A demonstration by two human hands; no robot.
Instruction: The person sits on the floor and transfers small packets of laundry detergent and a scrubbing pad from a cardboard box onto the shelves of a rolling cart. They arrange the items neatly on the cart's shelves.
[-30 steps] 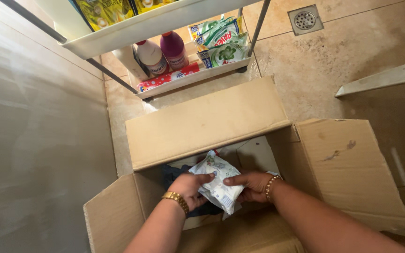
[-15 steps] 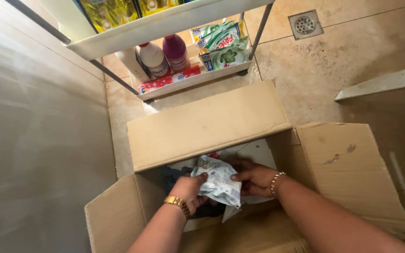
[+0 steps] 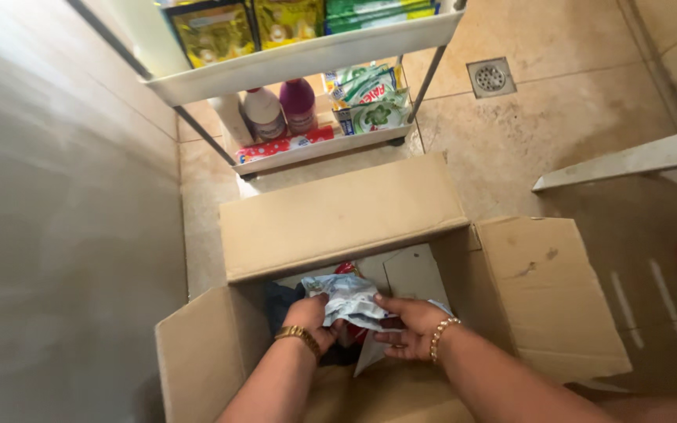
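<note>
Down inside the cardboard box (image 3: 338,215), both hands, left hand (image 3: 309,315) and right hand (image 3: 407,325), had lowered the crinkly white pouch (image 3: 350,299), fingers still pinched shut around it.

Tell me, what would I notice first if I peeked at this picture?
Two hands, the left hand and the right hand, grip a crinkly white pouch inside a big open cardboard box on the tiled floor. Behind the box stands a white shelf rack with yellow packets, two bottles and green packets.
</note>
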